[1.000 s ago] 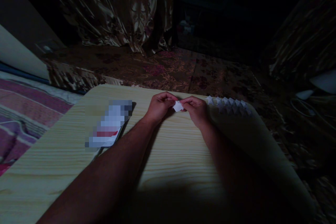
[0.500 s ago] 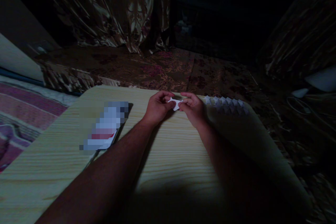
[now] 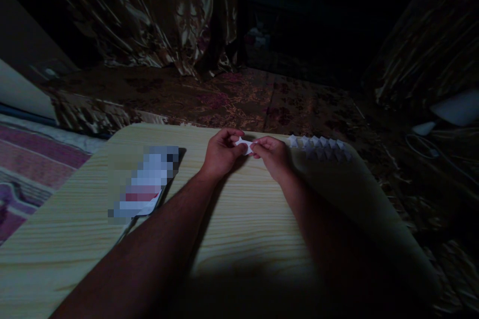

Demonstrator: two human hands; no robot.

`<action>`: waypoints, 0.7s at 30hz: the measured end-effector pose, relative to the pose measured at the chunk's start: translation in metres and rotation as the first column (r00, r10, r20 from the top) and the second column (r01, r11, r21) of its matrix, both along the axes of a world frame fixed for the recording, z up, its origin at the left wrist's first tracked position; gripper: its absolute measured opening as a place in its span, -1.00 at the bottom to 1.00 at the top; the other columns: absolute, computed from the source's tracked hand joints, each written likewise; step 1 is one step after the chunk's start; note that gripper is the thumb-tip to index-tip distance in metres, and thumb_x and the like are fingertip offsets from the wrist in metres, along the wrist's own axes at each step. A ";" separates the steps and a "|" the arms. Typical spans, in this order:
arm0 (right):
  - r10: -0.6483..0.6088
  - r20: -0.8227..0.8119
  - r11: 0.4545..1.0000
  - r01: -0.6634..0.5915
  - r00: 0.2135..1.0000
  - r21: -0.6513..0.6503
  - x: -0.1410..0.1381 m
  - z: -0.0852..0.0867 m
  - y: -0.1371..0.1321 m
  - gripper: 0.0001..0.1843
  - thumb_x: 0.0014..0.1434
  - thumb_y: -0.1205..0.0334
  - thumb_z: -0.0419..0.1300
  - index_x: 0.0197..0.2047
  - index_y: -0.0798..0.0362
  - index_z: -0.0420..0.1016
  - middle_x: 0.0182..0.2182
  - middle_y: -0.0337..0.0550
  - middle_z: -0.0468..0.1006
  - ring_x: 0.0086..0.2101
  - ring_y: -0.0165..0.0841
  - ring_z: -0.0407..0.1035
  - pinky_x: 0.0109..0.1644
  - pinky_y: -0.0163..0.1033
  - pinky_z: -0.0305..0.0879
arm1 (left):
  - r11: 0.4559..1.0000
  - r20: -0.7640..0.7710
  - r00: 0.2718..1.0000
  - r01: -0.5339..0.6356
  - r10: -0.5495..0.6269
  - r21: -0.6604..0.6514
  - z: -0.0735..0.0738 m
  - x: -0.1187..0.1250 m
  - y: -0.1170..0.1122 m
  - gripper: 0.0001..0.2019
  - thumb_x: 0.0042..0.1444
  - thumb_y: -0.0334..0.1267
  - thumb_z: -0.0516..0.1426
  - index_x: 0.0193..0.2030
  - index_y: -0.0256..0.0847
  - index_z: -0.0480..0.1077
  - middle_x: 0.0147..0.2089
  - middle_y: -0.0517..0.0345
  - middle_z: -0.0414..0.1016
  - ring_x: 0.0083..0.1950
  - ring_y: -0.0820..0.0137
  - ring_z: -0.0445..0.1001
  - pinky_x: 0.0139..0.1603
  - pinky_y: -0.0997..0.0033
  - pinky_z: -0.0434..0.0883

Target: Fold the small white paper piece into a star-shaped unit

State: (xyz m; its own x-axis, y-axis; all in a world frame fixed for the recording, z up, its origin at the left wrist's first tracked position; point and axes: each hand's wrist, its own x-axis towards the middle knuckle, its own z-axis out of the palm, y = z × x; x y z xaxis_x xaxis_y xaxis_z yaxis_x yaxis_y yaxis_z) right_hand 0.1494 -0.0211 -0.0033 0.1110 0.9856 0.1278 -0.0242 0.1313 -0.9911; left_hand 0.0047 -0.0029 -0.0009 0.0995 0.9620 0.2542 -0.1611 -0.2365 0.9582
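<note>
A small white paper star (image 3: 244, 145) is pinched between my two hands, just above the far part of the table. My left hand (image 3: 223, 152) grips its left side with thumb and fingers. On its right side, the thumb and fingers of my right hand (image 3: 274, 153) are closed on it too. My fingertips cover part of the star. Right of my right hand, several white paper stars (image 3: 316, 143) lie in two rows, the nearer row in shadow.
A phone-like device (image 3: 149, 179), its screen blurred out, lies on the wooden table (image 3: 247, 209) left of my forearm, with a cable at its near end. Beyond the table is a patterned cloth ledge (image 3: 224, 94). A striped bedcover (image 3: 33, 154) is at the left.
My right hand's fingers have come down and closed in around the star, where its index finger was raised before. The view has shifted slightly.
</note>
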 end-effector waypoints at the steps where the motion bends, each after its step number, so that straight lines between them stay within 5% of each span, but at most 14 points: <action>1: -0.012 0.006 1.000 0.012 1.000 0.006 -0.001 0.000 0.000 -0.78 -0.08 0.15 0.29 -0.38 0.11 0.44 -0.56 -0.21 0.53 -0.52 -0.40 0.44 -0.44 -0.34 0.32 | 1.000 -0.003 1.000 0.002 -0.002 0.000 0.000 0.000 0.000 -0.65 -0.20 -0.35 0.28 -0.19 -0.23 0.38 -0.39 0.23 0.42 -0.45 0.51 0.39 -0.43 0.52 0.30; 21: -0.035 0.056 0.995 0.030 0.998 0.091 -0.004 -0.005 0.001 -0.85 -0.04 0.19 0.25 -0.40 0.08 0.44 -0.54 -0.24 0.53 -0.52 -0.43 0.43 -0.43 -0.34 0.34 | 1.000 -0.004 1.000 0.025 -0.025 -0.005 0.000 0.001 -0.001 -0.66 -0.23 -0.35 0.29 -0.25 -0.21 0.34 -0.45 0.26 0.39 -0.50 0.52 0.35 -0.49 0.52 0.28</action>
State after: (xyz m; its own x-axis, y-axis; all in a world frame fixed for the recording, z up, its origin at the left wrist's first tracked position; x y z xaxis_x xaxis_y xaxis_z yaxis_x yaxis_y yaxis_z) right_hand 0.1455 -0.0202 -0.0081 0.1324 0.9659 0.2226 0.0381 0.2194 -0.9749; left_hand 0.0058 -0.0034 -0.0010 0.1244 0.9606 0.2486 -0.1633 -0.2273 0.9600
